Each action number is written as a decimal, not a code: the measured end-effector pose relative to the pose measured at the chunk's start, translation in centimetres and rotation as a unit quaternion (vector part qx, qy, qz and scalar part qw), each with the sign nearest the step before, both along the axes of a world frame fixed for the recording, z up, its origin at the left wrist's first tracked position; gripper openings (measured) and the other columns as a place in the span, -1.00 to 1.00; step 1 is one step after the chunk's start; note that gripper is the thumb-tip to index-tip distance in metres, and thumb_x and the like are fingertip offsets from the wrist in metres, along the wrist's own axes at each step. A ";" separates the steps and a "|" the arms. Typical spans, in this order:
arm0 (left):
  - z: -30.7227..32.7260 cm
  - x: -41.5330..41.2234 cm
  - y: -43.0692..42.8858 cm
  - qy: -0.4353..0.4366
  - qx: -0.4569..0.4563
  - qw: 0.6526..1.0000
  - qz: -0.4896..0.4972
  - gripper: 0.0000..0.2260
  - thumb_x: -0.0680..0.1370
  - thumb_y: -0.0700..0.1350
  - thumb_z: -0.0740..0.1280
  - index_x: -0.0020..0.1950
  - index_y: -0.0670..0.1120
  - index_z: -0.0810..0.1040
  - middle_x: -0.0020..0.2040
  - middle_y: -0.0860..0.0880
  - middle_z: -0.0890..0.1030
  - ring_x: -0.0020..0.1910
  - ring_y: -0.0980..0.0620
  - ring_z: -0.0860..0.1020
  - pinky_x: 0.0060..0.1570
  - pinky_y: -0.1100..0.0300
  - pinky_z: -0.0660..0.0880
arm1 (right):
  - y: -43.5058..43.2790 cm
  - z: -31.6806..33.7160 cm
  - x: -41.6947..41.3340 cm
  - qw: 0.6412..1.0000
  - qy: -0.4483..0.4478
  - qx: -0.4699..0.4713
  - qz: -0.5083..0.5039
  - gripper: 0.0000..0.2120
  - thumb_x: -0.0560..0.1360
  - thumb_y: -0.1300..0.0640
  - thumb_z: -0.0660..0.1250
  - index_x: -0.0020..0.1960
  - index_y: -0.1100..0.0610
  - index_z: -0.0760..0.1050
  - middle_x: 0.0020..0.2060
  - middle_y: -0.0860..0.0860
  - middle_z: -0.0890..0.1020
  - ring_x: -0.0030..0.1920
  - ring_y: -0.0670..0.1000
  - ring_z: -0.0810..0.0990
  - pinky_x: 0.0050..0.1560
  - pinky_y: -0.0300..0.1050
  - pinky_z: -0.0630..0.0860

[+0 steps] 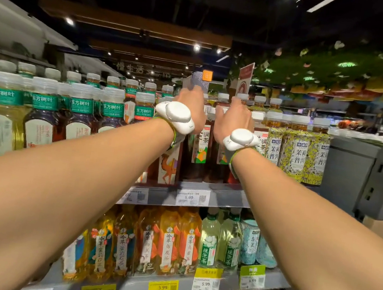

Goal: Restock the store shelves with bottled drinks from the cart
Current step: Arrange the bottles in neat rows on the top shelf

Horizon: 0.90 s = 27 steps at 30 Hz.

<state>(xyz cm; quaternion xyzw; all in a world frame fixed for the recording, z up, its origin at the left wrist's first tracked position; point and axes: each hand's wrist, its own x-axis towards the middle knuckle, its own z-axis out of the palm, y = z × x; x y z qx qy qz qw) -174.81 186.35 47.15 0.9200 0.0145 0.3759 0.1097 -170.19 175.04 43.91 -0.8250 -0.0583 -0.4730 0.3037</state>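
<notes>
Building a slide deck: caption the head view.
Restocking: left hand and right hand reach among dark tea bottles on the upper shelf.

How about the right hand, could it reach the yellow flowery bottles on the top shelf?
Probably yes: the yellow flower-patterned plastic bottles stand unblocked in front, close to the right hand.

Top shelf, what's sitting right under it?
Amber tea bottles and pale green ones on the next shelf; its left end is covered by the left arm.
</notes>
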 end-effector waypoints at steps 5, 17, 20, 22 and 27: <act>0.7 1.8 0.6 0.067 0.036 0.997 0.021 -0.84 0.50 -0.11 0.40 -0.03 -0.06 0.43 0.02 -0.15 0.59 0.02 -0.22 0.60 0.08 -0.15 0.60 | 1.0 0.4 2.3 0.998 0.065 0.016 0.008 -0.74 0.58 -0.07 0.35 -0.01 0.14 0.49 -0.02 0.20 0.66 -0.02 0.28 0.62 -0.24 -0.03 0.30; 0.6 1.3 -0.3 0.050 -0.025 0.998 -0.011 -0.77 0.57 -0.13 0.36 0.20 -0.15 0.48 0.04 -0.17 0.63 -0.09 -0.16 0.56 -0.16 0.04 0.46 | -1.4 1.0 -0.3 0.998 0.057 -0.024 0.010 -0.71 0.56 -0.11 0.38 -0.11 0.13 0.58 -0.06 0.20 0.67 -0.19 0.22 0.54 -0.36 -0.13 0.26; 0.4 1.0 0.0 0.033 -0.031 0.998 -0.036 -0.83 0.61 -0.06 0.33 0.08 -0.16 0.54 -0.01 -0.15 0.63 -0.07 -0.15 0.58 -0.18 0.06 0.42 | -2.1 1.5 -1.2 0.996 0.071 -0.047 0.016 -0.71 0.56 -0.12 0.37 -0.10 0.12 0.54 -0.01 0.19 0.64 -0.18 0.21 0.50 -0.29 -0.10 0.29; 0.4 0.6 0.2 0.019 -0.051 0.997 -0.049 -0.75 0.63 -0.02 0.32 0.18 -0.16 0.59 0.08 -0.15 0.63 0.00 -0.14 0.58 -0.08 0.07 0.46 | -2.4 1.6 -1.7 0.996 0.074 -0.054 0.021 -0.70 0.56 -0.12 0.37 -0.14 0.10 0.50 -0.03 0.19 0.64 -0.21 0.20 0.48 -0.30 -0.09 0.29; 0.2 -0.8 0.3 0.022 -0.030 0.997 -0.064 -0.75 0.65 0.00 0.30 0.25 -0.10 0.58 0.17 -0.16 0.63 0.09 -0.19 0.60 -0.06 0.08 0.44 | -2.8 1.5 -2.7 0.995 0.074 -0.066 0.027 -0.69 0.57 -0.14 0.36 0.03 0.11 0.63 0.03 0.19 0.68 -0.10 0.25 0.60 -0.25 -0.10 0.36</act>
